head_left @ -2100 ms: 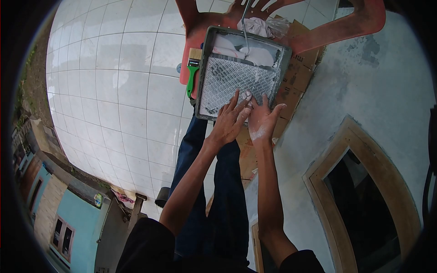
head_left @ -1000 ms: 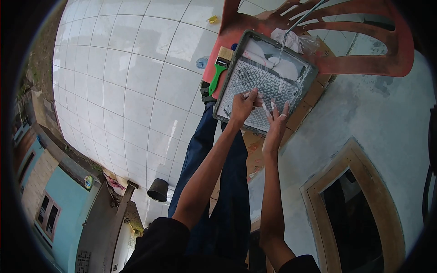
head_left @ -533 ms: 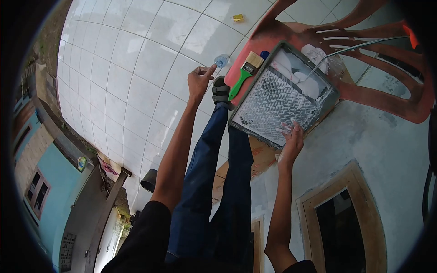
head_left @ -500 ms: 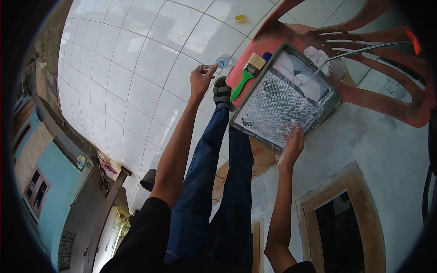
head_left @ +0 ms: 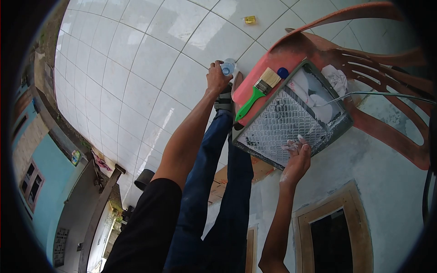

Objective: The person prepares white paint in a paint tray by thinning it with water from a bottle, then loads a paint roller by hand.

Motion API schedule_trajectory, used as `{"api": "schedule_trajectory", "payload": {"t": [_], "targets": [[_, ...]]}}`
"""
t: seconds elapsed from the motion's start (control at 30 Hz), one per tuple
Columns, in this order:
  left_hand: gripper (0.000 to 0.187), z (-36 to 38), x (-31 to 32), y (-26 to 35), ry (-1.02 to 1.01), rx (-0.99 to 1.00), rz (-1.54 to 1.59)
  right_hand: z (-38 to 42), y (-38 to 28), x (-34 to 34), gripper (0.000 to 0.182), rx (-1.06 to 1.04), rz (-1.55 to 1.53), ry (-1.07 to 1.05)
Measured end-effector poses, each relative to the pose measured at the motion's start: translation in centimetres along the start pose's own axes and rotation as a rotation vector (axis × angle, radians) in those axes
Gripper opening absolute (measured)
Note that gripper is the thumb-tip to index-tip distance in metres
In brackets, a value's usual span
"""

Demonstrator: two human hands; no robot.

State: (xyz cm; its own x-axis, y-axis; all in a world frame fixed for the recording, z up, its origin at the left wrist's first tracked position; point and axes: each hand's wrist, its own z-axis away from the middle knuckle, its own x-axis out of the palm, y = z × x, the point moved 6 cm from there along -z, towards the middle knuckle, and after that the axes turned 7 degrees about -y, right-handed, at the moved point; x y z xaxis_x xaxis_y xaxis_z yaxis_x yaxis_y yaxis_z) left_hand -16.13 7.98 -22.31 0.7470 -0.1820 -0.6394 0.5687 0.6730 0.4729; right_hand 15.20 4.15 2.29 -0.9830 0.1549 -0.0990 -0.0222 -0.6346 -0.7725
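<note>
My left hand has its fingers around a clear bluish plastic bottle, beside the chair's edge. White paint coats the fingertips of my right hand, whose fingers are spread and slightly bent over the near edge of the paint tray. Nothing shows in that hand. The tray lies on the red plastic chair, with white paint on its ridged part and in its well. Along its left side are a green-handled brush and a blue cap.
A crumpled white plastic bag lies behind the tray, and a metal rod reaches across it. A small yellow box is on the tiled floor. A dark bucket stands at the left. A wooden-framed window is at lower right.
My left hand has moved right and taken hold of the bottle. My right hand has shifted slightly down and right. The chair and tray appear lower in view.
</note>
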Motion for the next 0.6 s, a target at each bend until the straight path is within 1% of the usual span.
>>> {"api": "schedule_trajectory", "payload": {"t": [0.07,0.13,0.27,0.4,0.6], "targets": [[0.064,-0.4,0.6,0.4,-0.011,0.011,-0.117,-0.4,0.2,-0.2,0.040,-0.004,-0.004,0.010],[0.063,-1.0,1.4,0.2,-0.024,-0.006,-0.125,-0.5,0.5,-0.2,0.040,0.023,-0.054,0.007],[0.061,-0.9,2.4,-0.3,-0.032,-0.057,-0.154,-1.0,0.7,-0.6,0.040,0.024,-0.027,0.031],[0.059,-1.5,3.1,-0.5,-0.015,-0.050,-0.167,-1.2,1.2,-1.1,0.041,0.044,-0.045,0.036],[0.061,-2.1,2.8,-0.1,0.058,0.010,-0.160,-1.4,1.9,-1.7,0.042,0.073,-0.022,0.031]]}}
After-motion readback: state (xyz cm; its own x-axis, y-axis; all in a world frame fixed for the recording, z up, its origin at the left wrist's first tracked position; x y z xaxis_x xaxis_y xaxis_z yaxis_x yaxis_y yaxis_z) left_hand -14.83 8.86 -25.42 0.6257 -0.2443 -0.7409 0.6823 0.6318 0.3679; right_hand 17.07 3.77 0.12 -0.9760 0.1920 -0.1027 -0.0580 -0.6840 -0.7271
